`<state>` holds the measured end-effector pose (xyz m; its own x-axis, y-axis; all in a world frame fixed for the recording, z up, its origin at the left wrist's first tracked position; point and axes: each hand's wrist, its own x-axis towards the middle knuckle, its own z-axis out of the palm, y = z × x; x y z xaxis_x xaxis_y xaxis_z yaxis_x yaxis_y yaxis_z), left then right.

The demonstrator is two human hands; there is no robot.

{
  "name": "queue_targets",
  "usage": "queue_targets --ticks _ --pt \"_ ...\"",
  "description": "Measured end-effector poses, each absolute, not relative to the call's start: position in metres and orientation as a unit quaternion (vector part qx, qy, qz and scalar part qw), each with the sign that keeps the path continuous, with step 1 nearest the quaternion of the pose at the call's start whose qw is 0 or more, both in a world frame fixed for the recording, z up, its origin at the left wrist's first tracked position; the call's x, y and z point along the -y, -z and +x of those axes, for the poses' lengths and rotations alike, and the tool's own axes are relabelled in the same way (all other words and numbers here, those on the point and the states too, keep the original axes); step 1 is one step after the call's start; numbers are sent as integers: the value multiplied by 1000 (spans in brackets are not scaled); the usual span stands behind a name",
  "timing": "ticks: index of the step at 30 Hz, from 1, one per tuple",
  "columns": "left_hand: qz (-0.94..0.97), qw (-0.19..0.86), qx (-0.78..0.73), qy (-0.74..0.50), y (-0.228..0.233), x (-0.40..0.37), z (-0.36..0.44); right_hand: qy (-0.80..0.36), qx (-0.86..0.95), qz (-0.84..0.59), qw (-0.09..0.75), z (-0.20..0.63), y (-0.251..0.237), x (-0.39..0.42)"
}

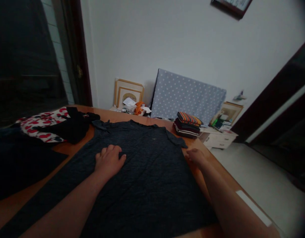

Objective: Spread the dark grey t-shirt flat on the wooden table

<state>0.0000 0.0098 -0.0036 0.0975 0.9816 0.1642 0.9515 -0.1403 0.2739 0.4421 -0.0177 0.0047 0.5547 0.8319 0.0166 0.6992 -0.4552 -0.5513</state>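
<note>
A dark grey short-sleeved T-shirt (144, 172) lies spread out on the wooden table (115, 115), its neckline at the far end. My left hand (109, 160) rests palm down on the chest of the shirt, fingers loosely apart, holding nothing. By the shirt's right side, just below the sleeve hem, is my right hand (196, 156). Its fingers are curled together at the fabric's edge; whether cloth is between them is hidden.
Left of the shirt lie a red-and-white patterned garment (44, 124) and dark clothes (20, 162). A folded clothes stack (188, 125) stands at the table's far right. Beyond are picture frames (129, 91), a dotted cloth-covered panel (187, 94) and a white drawer unit (218, 138).
</note>
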Motion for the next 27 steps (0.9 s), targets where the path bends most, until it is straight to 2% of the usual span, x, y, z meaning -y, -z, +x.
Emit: queue_targets --ticks 15,22,27 --pt "744 36 -654 -134 12 -24 1 -229 448 -825 257 425 7 150" --pt "756 -7 -637 -151 10 -11 5 -149 504 -831 184 410 -4 216" --pt "814 -41 -553 -174 -14 10 23 -138 492 -849 136 399 -8 233"
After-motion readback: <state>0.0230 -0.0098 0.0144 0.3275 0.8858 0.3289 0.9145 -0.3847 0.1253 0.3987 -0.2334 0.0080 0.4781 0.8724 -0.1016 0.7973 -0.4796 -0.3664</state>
